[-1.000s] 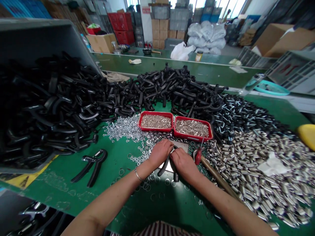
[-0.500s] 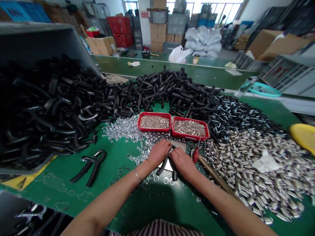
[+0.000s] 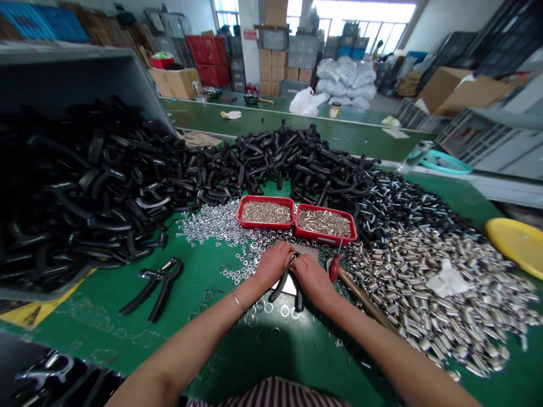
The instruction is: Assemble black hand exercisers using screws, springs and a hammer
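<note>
My left hand [image 3: 275, 264] and my right hand [image 3: 313, 278] meet over a small metal plate [image 3: 290, 286]. Between them they grip the top of a black-handled hand grip exerciser [image 3: 299, 298], whose two handles point toward me. Fingers of both hands are closed round its upper joint, so the details there are hidden. Off to the left, another hand grip exerciser [image 3: 166, 295], with a spring at its top, lies on the green table. Just right of my right hand are a red-handled screwdriver [image 3: 335, 268] and a wooden tool handle [image 3: 367, 297].
Ahead stand two red trays of small metal parts, the left tray [image 3: 266, 226] and the right tray [image 3: 309, 233]. Black handles [image 3: 280, 150] are heaped behind and in a tipped grey bin [image 3: 146, 85]. Metal sleeves [image 3: 407, 282] pile up at right, near a yellow lid [image 3: 515, 243].
The camera view has shifted slightly, moving the right side leftward. Both hands stay at the hand grip exerciser's joint, with only a tiny shift in its tilt.
</note>
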Demonstrator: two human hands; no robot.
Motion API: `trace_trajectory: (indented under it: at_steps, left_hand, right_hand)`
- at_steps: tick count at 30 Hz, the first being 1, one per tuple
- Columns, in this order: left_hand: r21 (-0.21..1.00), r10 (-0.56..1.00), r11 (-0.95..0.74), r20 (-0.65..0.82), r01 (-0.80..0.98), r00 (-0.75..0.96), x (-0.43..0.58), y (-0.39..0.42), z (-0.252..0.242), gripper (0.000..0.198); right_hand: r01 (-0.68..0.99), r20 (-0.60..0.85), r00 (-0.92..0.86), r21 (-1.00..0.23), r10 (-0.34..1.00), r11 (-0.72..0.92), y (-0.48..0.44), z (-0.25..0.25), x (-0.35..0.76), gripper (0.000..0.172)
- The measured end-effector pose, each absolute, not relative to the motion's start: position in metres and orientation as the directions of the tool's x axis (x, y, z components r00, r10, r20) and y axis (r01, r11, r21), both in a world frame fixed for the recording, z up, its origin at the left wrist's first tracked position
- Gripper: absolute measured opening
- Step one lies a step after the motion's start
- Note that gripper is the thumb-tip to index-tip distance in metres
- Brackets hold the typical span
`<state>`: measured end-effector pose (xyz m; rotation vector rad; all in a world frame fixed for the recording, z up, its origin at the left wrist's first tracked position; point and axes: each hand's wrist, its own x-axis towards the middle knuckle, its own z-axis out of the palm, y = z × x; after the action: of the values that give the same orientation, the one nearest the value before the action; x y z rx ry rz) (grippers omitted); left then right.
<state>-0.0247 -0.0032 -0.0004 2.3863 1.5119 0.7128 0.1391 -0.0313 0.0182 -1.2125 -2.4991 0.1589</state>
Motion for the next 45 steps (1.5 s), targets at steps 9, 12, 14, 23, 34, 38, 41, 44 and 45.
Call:
trace_trajectory:
  at_steps: [9, 12, 14, 23, 34, 38, 41, 44, 45]
  left_hand:
    - [0.561, 0.923, -0.381, 0.276, 0.735, 0.268, -0.033, -0.014, 0.002, 0.017]
    - [0.576, 0.924, -0.381, 0.277, 0.724, 0.266, -0.036, -0.013, -0.002, 0.017]
    - [0.588, 0.921, -0.386, 0.285, 0.711, 0.265, -0.038, -0.013, -0.003, 0.017]
    - [0.586, 0.921, -0.385, 0.293, 0.713, 0.257, -0.037, -0.016, 0.002, 0.018]
    - [0.49, 0.903, -0.429, 0.236, 0.759, 0.358, -0.025, 0.002, 0.02, 0.016]
    - [0.442, 0.898, -0.44, 0.197, 0.781, 0.394, -0.022, 0.005, 0.021, 0.016]
    - [0.432, 0.896, -0.442, 0.189, 0.786, 0.401, -0.02, 0.006, 0.021, 0.014]
    - [0.439, 0.897, -0.442, 0.193, 0.783, 0.398, -0.019, 0.007, 0.02, 0.013]
    - [0.434, 0.895, -0.445, 0.194, 0.783, 0.401, -0.02, 0.007, 0.02, 0.013]
  right_hand:
    - [0.603, 0.319, -0.486, -0.551, 0.814, 0.576, -0.035, 0.016, 0.147, 0.016]
    - [0.575, 0.342, -0.43, -0.61, 0.836, 0.545, -0.042, 0.018, 0.157, 0.019]
    - [0.598, 0.354, -0.372, -0.616, 0.858, 0.513, -0.049, 0.02, 0.172, 0.017]
    - [0.844, 0.368, -0.249, -0.372, 0.896, 0.387, -0.092, 0.029, 0.26, 0.024]
    - [0.898, 0.437, -0.149, -0.315, 0.887, 0.306, -0.066, 0.022, 0.278, 0.029]
    - [0.863, 0.436, -0.112, -0.404, 0.893, 0.305, -0.06, 0.042, 0.261, 0.028]
    - [0.72, 0.338, -0.238, -0.568, 0.91, 0.399, -0.07, 0.046, 0.221, 0.024]
    - [0.634, 0.248, -0.459, -0.581, 0.853, 0.51, -0.083, 0.041, 0.174, 0.023]
    - [0.634, 0.232, -0.495, -0.563, 0.838, 0.53, -0.086, 0.039, 0.162, 0.023]
